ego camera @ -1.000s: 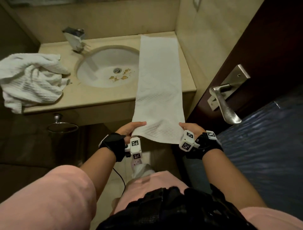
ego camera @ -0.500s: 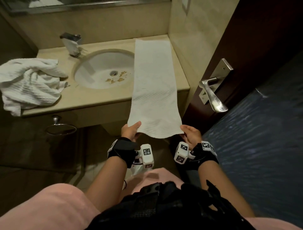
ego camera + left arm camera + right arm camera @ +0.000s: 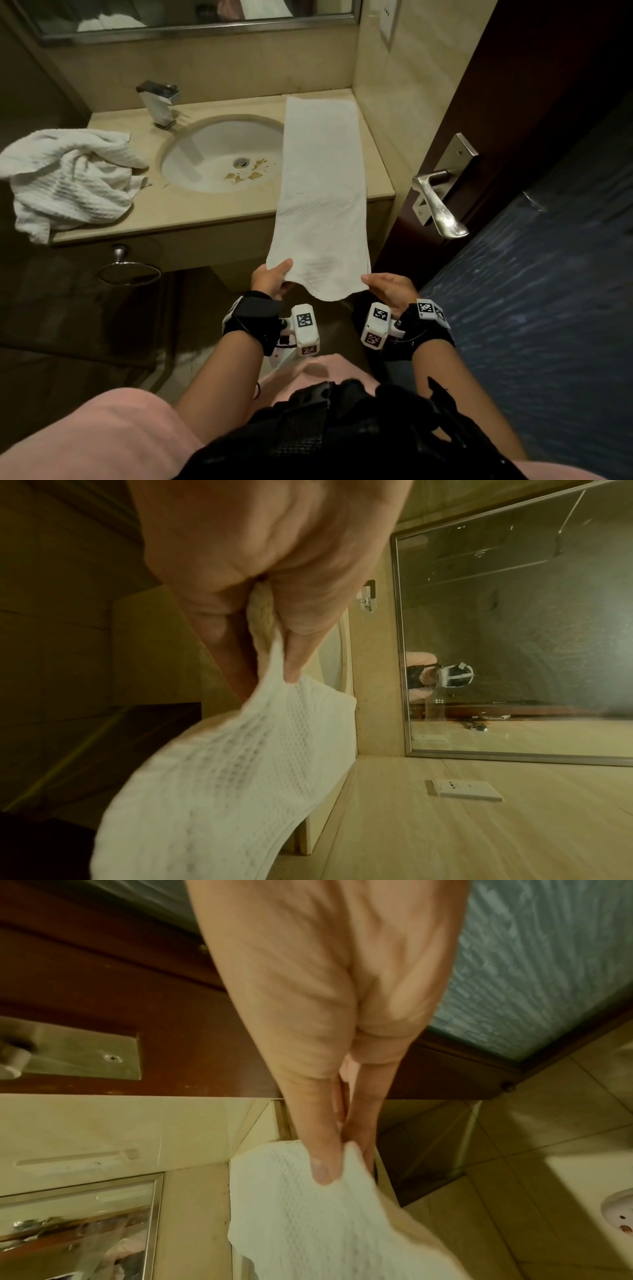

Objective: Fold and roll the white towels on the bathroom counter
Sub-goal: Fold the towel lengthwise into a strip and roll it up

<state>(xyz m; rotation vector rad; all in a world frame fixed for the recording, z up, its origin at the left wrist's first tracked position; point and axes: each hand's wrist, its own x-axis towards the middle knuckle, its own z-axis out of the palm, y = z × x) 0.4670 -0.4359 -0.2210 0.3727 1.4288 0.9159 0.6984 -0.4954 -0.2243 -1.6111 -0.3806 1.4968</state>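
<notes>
Your left hand (image 3: 272,279) and right hand (image 3: 388,289) each pinch a near corner of the folded towel (image 3: 320,192); rolling remains, and 1 crumpled towel (image 3: 68,178) lies untouched on the tabletop (image 3: 212,212).

- No legible text, brand, number or sign in any view.
- Wrist units (image 3: 305,323) carry black-and-white square coded markers; patterns only, no characters.
- Wall plate (image 3: 464,790) shows small marks, too small to read.
</notes>
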